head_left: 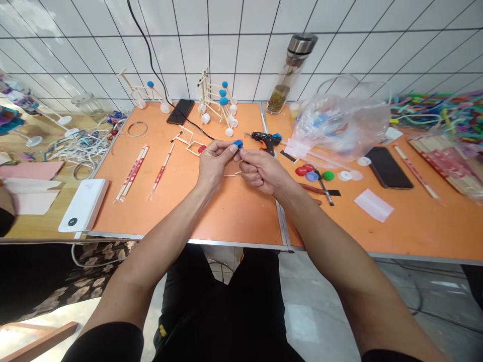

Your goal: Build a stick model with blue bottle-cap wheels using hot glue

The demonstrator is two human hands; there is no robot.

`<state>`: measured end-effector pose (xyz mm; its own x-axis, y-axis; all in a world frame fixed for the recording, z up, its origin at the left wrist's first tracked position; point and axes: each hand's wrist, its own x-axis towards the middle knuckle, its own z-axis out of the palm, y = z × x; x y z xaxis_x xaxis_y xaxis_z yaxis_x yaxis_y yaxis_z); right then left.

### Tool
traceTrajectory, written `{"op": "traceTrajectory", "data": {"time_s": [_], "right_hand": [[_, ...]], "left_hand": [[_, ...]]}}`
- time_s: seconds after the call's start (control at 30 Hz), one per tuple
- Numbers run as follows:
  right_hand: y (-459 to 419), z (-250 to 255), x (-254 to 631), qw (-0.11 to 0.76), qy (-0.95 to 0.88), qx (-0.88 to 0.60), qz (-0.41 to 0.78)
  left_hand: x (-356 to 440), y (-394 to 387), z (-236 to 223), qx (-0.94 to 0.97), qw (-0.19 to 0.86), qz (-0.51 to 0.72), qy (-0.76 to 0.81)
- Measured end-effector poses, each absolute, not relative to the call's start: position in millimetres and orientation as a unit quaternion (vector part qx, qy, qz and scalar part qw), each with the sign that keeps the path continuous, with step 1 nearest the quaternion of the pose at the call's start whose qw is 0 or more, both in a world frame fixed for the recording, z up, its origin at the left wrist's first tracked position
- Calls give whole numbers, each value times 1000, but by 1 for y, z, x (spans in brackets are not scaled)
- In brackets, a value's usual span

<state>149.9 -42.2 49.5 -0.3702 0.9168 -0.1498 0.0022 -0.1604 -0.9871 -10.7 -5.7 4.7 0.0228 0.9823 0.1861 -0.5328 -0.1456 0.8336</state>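
Two hands meet in the air above the orange table (241,221): my left hand (215,163) and my right hand (262,171) are together, their fingers clamped on a blue bottle cap (238,144) held between them. Just behind the cap lies a black and orange hot glue gun (266,141), its nozzle pointing left. Left of my fingers sits a small wooden stick frame (187,142), with a red cap (202,149) at its corner. A thin wooden stick (232,174) lies on the table just beside my right hand.
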Motion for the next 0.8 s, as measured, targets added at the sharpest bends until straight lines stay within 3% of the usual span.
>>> {"op": "traceTrajectory", "data": {"time_s": [0.1,0.23,0.43,0.57,0.8], "right_hand": [[-46,53,150,368,-545,-428,620],[-49,54,153,363,-659,-455,476],[-55,50,156,103,-822,-482,285],[-61,49,147,16,-860,-444,251],[-66,57,150,54,-877,-444,175]], "left_hand": [[-20,4,5,323,637,633,299],[-33,15,5,300,660,617,306],[-34,12,19,220,702,603,310],[-28,-1,36,136,724,604,304],[-27,-6,44,144,714,613,306]]}}
